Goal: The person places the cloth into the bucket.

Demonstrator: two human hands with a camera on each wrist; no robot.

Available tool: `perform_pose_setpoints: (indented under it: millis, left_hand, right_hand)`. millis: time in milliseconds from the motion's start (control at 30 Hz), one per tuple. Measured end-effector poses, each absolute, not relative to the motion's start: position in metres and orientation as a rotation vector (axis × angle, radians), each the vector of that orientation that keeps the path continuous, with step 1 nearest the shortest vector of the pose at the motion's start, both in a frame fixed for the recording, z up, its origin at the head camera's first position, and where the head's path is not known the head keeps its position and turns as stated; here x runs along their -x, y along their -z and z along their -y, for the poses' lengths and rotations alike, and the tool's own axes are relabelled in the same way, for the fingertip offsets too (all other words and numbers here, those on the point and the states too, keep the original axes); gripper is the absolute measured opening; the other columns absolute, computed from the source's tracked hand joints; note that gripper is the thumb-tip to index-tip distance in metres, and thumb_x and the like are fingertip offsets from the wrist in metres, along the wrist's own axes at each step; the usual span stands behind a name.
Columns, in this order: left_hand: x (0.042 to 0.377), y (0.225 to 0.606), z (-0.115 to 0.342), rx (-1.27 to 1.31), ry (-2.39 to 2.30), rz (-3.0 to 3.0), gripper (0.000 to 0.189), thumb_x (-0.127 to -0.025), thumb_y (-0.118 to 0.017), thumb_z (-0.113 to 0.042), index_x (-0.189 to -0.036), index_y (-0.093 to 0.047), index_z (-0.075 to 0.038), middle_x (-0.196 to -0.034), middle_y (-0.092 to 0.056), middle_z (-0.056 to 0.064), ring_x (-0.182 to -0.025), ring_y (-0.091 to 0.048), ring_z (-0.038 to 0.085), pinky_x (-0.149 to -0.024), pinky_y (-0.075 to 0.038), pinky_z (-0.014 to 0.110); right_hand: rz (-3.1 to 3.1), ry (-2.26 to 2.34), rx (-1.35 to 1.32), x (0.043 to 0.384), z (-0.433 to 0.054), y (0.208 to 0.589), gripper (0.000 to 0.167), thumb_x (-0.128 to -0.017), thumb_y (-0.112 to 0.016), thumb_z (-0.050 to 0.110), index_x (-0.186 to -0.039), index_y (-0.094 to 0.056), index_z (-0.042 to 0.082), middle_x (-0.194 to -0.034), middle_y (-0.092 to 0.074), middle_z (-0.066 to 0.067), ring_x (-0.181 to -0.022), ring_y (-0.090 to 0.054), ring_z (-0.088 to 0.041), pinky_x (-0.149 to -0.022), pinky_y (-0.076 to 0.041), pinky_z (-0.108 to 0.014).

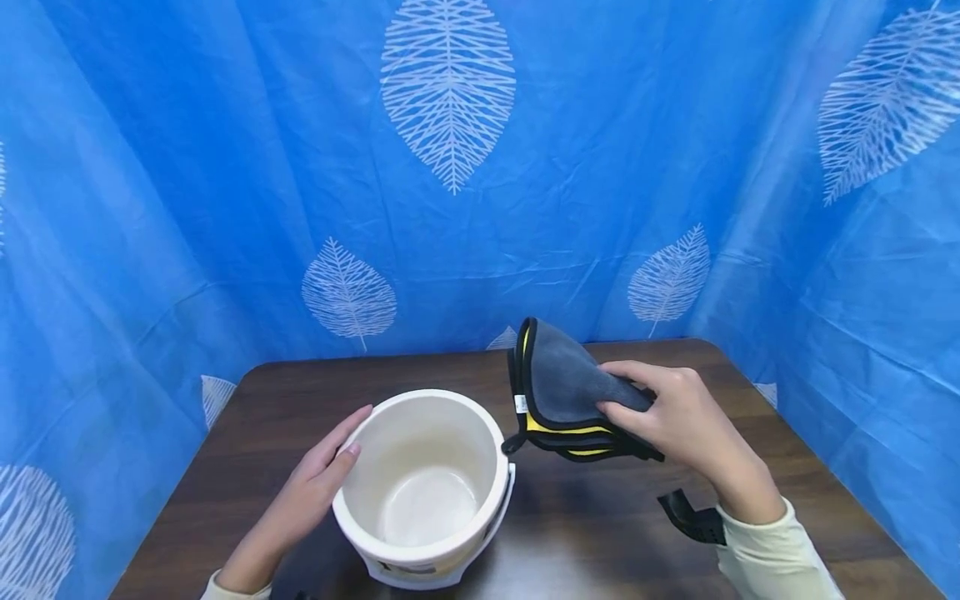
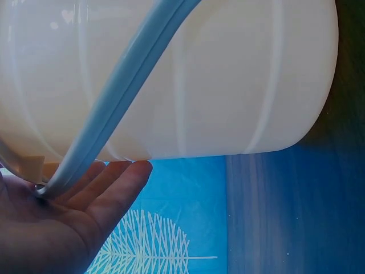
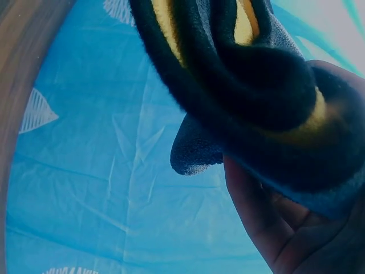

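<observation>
A cream-white bucket (image 1: 426, 467) stands upright on the table, its mouth towards me and a bare inside showing. My left hand (image 1: 315, 479) holds it at the left of the rim, the thumb over the edge and the other fingers along the outer wall. In the left wrist view the pale handle (image 2: 122, 94) slants down across the bucket's side. Right of the bucket, my right hand (image 1: 663, 412) grips a folded cleaning cloth (image 1: 566, 383), grey with yellow layers and black edging, between thumb and fingers. The cloth hangs above the table, its small loop close to the bucket's rim.
The dark wood table (image 1: 288, 417) has a rounded back edge. Blue curtains (image 1: 540, 217) with white leaf prints surround it at the back and sides. A black strap (image 1: 690, 517) sticks out at my right sleeve.
</observation>
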State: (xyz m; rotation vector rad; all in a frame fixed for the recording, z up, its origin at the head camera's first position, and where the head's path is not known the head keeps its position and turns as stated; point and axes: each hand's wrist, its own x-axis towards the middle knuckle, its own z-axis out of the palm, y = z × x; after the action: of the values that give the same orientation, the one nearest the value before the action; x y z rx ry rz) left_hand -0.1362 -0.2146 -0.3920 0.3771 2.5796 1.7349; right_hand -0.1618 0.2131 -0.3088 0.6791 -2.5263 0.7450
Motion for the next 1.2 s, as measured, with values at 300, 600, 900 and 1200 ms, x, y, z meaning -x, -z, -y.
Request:
perform_pose_setpoints:
  millis: [300, 600, 900, 1200]
  left_hand:
    - [0.139, 0.392, 0.213, -0.364, -1.733, -2.563, 0.05, -0.11, -0.044, -0.02, -0.156, -0.035, -0.002, -0.158, -0.037, 0.021, -0.137, -0.047, 0.043, -0.098, -0.053, 0.041]
    - [0.139, 0.392, 0.213, -0.355, -1.713, -2.577, 0.05, -0.11, -0.043, -0.02, -0.156, -0.036, -0.002, -0.158, -0.037, 0.021, -0.138, -0.046, 0.042, -0.1, -0.051, 0.043]
    - [0.139, 0.392, 0.215, -0.374, -1.726, -2.573, 0.05, -0.11, -0.043, -0.019, -0.156, -0.036, -0.001, -0.159, -0.037, 0.021, -0.138, -0.045, 0.043, -0.102, -0.049, 0.044]
    - [0.137, 0.392, 0.217, -0.358, -1.735, -2.568, 0.049, -0.11, -0.043, -0.019, -0.156, -0.036, -0.003, -0.159, -0.037, 0.02, -0.138, -0.045, 0.041, -0.102, -0.049, 0.043]
  right_hand:
    - [2.47, -0.761, -0.715, 0.161, -0.206, 0.302, 0.033, -0.081, -0.084, 0.009, -0.114, -0.076, 0.01, -0.098, -0.076, -0.005, -0.068, -0.061, -0.01, -0.055, -0.051, -0.027]
    - [2.447, -0.795, -0.77, 0.163, -0.191, 0.297, 0.033, -0.082, -0.084, 0.009, -0.114, -0.076, 0.011, -0.102, -0.075, -0.003, -0.073, -0.063, -0.01, -0.059, -0.054, -0.029]
    - [2.451, -0.826, -0.84, 0.164, -0.175, 0.296, 0.032, -0.083, -0.083, 0.009, -0.114, -0.076, 0.012, -0.103, -0.075, -0.001, -0.076, -0.064, -0.009, -0.061, -0.055, -0.03]
    - [2.447, -0.832, -0.893, 0.167, -0.161, 0.297, 0.033, -0.083, -0.082, 0.011, -0.115, -0.076, 0.012, -0.105, -0.075, 0.0, -0.084, -0.067, -0.011, -0.067, -0.058, -0.034]
